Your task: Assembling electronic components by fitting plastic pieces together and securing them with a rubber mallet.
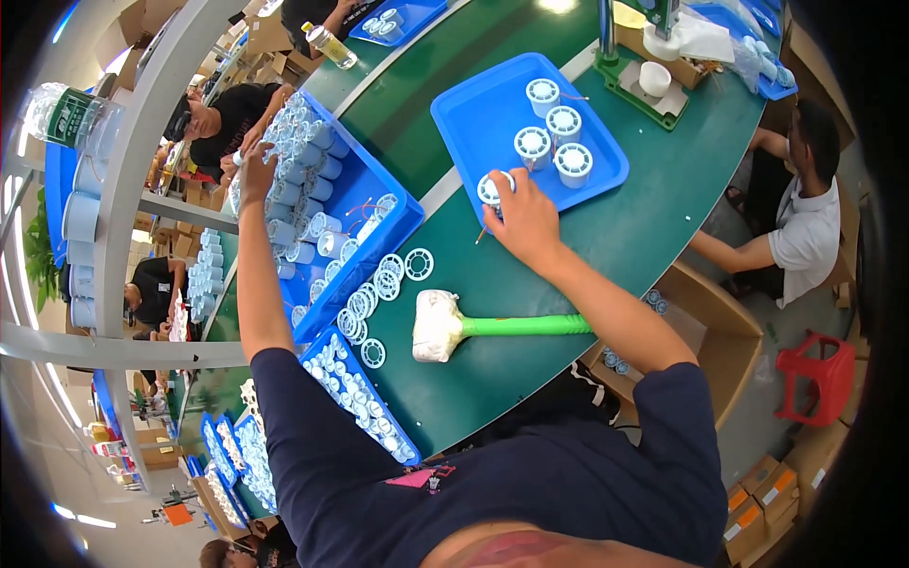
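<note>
My right hand (523,220) is closed round a white cylindrical part (492,189) with a slotted round top, at the near left edge of a blue tray (464,123). A thin wire sticks out below that part. Several matching parts (563,123) stand upright on the tray. My left arm stretches far to the left. At its end my left hand (256,178) is at the back of a pile of white cylindrical parts (303,156) in a large blue bin (398,222). Its fingers pinch a small-looking white part (238,158), mostly hidden.
A mallet (521,326) with a green handle and wrapped white head lies on the green table. White slotted rings (386,282) lie beside the bin. A shallow blue tray (405,450) holds small white pieces. A green press stand (644,95) stands at the far right. Co-workers sit around.
</note>
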The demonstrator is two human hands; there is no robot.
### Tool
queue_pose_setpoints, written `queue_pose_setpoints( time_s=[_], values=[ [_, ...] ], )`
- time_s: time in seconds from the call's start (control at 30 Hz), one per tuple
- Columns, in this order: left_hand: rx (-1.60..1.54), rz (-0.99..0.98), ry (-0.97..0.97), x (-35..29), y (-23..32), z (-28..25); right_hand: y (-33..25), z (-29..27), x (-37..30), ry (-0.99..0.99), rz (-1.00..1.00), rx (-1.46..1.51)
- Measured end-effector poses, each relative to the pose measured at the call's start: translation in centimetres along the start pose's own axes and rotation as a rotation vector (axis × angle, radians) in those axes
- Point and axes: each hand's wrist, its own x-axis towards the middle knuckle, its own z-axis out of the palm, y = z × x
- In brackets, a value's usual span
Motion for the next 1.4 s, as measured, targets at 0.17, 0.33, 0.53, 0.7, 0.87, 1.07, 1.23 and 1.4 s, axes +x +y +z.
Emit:
queue_pose_setpoints(
  time_s=[0.17,0.33,0.53,0.7,0.87,1.07,1.23,1.4],
  values=[
    [0.077,-0.124,-0.103,0.7,-4.4,3.5,-0.7,0.3,0.0,0.046,-0.008,0.007],
    [0.054,-0.202,-0.159,2.3,-4.5,9.2,0.3,0.1,-0.4,0.033,0.019,-0.068],
    [-0.064,-0.174,-0.231,2.1,-13.1,9.5,-1.2,0.2,0.2,0.047,-0.005,-0.026],
    [-0.145,-0.039,-0.200,2.7,-8.9,11.2,-0.5,0.1,-0.1,0.042,0.036,-0.052],
    [-0.104,0.024,-0.253,2.4,-9.6,9.1,-1.1,0.2,0.2,0.083,0.039,-0.044],
    [-0.025,0.005,-0.329,2.0,-8.0,8.3,-1.3,0.3,0.2,0.067,0.028,-0.043],
    [-0.123,0.221,-0.202,1.8,-7.1,8.2,-1.0,0.1,0.1,0.071,0.037,-0.045],
    [-0.153,0.214,-0.307,1.6,-7.6,8.2,-1.1,0.0,0.1,0.094,0.020,-0.054]
  ],
)
